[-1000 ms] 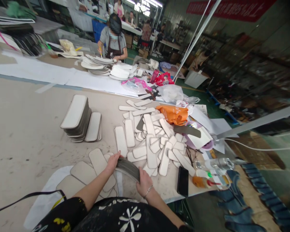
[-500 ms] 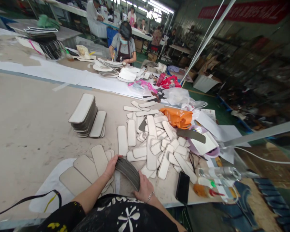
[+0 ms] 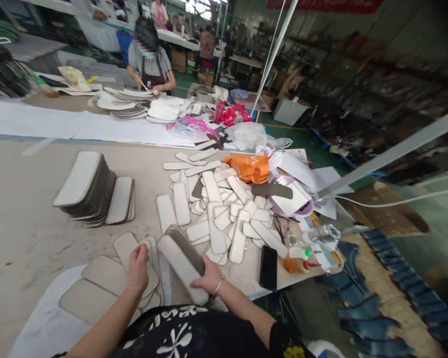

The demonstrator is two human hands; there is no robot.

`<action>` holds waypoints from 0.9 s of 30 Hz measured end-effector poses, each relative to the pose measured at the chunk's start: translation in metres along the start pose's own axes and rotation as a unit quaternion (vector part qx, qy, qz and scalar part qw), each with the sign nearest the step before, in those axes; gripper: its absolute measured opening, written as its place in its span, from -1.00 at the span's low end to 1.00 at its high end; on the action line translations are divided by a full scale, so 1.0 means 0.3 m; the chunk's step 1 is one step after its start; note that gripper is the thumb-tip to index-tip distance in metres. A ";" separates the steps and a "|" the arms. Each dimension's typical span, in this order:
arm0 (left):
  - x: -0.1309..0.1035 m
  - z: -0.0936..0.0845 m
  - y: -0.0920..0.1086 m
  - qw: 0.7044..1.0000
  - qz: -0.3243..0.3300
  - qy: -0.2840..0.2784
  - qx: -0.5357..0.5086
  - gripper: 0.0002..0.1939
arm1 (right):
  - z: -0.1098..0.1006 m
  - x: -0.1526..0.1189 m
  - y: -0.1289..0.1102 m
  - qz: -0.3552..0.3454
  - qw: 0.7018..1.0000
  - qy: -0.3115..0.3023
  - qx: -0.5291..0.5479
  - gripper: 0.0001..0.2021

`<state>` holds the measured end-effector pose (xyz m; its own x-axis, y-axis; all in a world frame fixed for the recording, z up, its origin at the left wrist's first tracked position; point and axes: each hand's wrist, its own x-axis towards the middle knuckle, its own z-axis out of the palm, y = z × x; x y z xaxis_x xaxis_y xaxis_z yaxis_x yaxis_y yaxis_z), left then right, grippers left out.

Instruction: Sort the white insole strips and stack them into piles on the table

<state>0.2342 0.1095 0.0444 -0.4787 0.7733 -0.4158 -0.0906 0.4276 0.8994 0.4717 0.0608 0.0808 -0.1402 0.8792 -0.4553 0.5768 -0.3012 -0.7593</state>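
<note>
- Since the earlier frame, the left grip point(image 3: 138, 266) has been taken off the bundle of pieces point(image 3: 182, 268), and the bundle has been turned, so that its pale face is shown more than its dark edges.
- By the right grip point(image 3: 210, 277) alone the bundle is held, closed around its near end, probably so that the pieces are kept together. It is tilted, on the near side of the loose pile point(image 3: 217, 233).
- At the left grip the fingers are curled, over the fanned pieces point(image 3: 106, 273); whether one is pinched cannot be told.
- These fanned pieces are laid overlapping, near and to the left of the loose pile, perhaps so that each is easily reached.
- Left of the loose pile, the tall stack point(image 3: 78, 179) and the low stack point(image 3: 120, 200) are placed side by side, seemingly to be kept apart from the unsorted pieces.
- Behind and right of the loose pile, space is taken by the orange bag point(image 3: 248, 168) and the purple basin point(image 3: 308, 208).
- To its near right, the phone point(image 3: 269, 268) is placed by the edge of the tabletop point(image 3: 22, 199), where the right arm could be hindered.
</note>
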 end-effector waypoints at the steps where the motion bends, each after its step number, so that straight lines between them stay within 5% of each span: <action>1: -0.015 -0.002 0.006 0.999 -0.028 -0.023 -0.019 -0.50 | -0.013 0.011 -0.015 0.005 0.998 -0.015 0.065 -0.28; 3: -0.060 0.004 0.030 0.980 -0.111 -0.139 -0.095 -0.45 | -0.031 0.034 -0.049 0.004 0.981 -0.059 0.185 -0.26; 5: -0.111 0.029 0.070 0.913 -0.199 -0.279 -0.220 -0.42 | -0.039 0.052 -0.088 0.005 0.958 -0.103 0.268 -0.26; 6: -0.132 0.047 0.096 0.885 -0.215 -0.302 -0.282 -0.44 | -0.041 0.060 -0.112 0.004 0.947 -0.121 0.297 -0.27; 11: -0.162 0.118 0.247 0.855 -0.183 -0.290 -0.388 -0.47 | -0.065 0.083 -0.241 -0.020 0.913 -0.194 0.357 -0.34; 14: -0.158 0.120 0.322 0.880 -0.148 -0.264 -0.366 -0.54 | -0.092 0.097 -0.299 -0.056 0.921 -0.196 0.333 -0.35; 17: -0.157 0.106 0.369 0.903 -0.108 -0.221 -0.353 -0.59 | -0.103 0.099 -0.305 -0.073 0.897 -0.201 0.387 -0.30; 23: -0.150 0.074 0.409 0.929 0.001 -0.098 -0.357 -0.55 | -0.052 0.062 -0.175 0.080 0.846 -0.039 0.527 -0.24; 27: -0.180 0.088 0.395 0.946 0.019 -0.079 -0.314 -0.50 | 0.001 0.051 -0.201 0.079 0.853 -0.031 0.514 -0.15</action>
<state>0.2724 0.1308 0.1698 -0.3607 0.8635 -0.3526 -0.6014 0.0736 0.7955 0.4347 0.0923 0.1195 -0.1864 0.7861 -0.5893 -0.4149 -0.6067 -0.6780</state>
